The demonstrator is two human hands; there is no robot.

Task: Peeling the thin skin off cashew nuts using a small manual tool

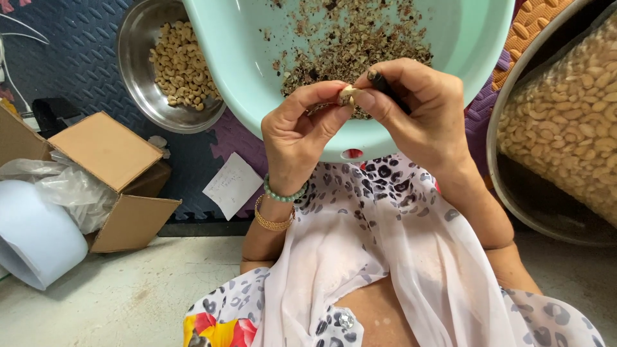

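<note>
The left hand [297, 132] holds a pale cashew kernel [349, 95] pinched between thumb and forefinger; the right hand [421, 106] is closed around a small dark tool [385, 85] and its thumb presses against the same kernel, so both hands meet just over the near rim of the mint-green basin [218, 51]. The kernel is above the basin's edge, not well inside it; if the pinch slips, I judge it may fall on the lap and the spotted cloth [360, 257] instead of among the brown husk scraps [347, 38] in the basin. The tool's tip is very near the left fingertips; a sudden slide off the smooth nut could cut or prick them. Too much pressure may also break the kernel in two.

Further out, a steel bowl [138, 38] with peeled cashews [183, 67] lies to the left on the dark mat, well apart from the hands; a kernel tossed there could miss it. At the right, a large tub [508, 173] holds a clear bag of nuts [572, 109]. An open cardboard box [106, 151] and a paper note [232, 185] lie at the left.
</note>
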